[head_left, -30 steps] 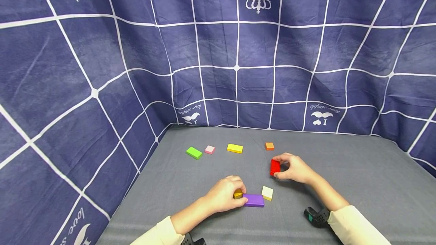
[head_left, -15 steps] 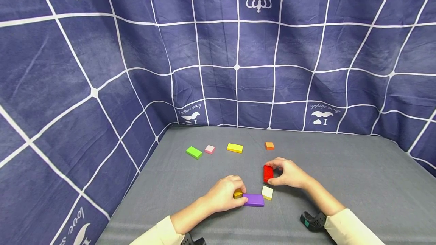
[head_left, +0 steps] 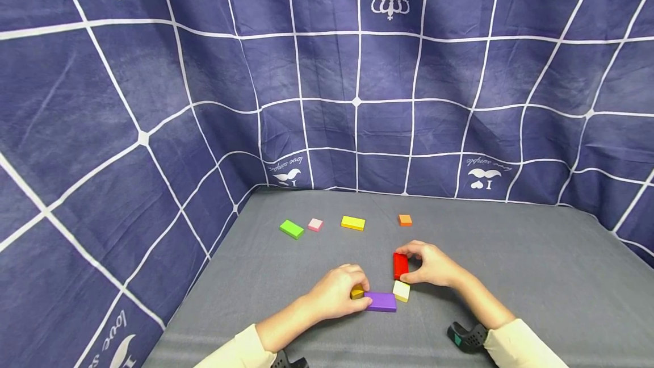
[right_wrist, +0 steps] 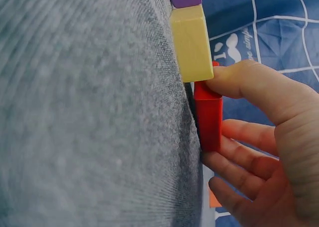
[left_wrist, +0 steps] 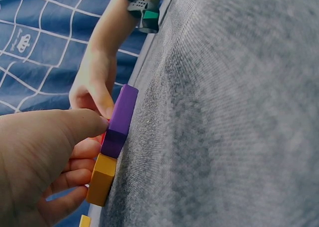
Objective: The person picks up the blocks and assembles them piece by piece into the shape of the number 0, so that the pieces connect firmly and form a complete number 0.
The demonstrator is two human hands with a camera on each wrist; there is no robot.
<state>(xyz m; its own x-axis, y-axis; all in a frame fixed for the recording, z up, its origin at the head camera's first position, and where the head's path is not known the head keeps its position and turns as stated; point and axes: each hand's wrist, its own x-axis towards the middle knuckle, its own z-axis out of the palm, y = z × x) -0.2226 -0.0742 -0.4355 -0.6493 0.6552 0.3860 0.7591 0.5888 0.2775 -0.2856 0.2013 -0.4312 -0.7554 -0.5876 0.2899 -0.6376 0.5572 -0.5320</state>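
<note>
In the head view my left hand [head_left: 341,293] curls over a mustard-yellow block [head_left: 356,292], mostly covered by the fingers. Its thumb touches the left end of a flat purple block [head_left: 380,301]; the left wrist view shows the purple block [left_wrist: 122,114] end to end with the mustard block [left_wrist: 102,179]. My right hand [head_left: 431,264] pinches a red block [head_left: 401,266] between thumb and fingers. The red block's near end is right at a cream-yellow block [head_left: 401,291], which sits at the purple block's right end. In the right wrist view the red block [right_wrist: 209,119] stands beside the cream block [right_wrist: 192,45].
Farther back on the grey cloth-covered table [head_left: 511,266] lie a green block [head_left: 292,229], a pink block [head_left: 315,224], a bright yellow block [head_left: 353,223] and an orange block [head_left: 405,220]. A blue checked curtain [head_left: 317,72] rises behind and at the left.
My right hand has brought the red block left and nearer to me, up to the cream block. The left hand has stayed in place over the mustard block.
</note>
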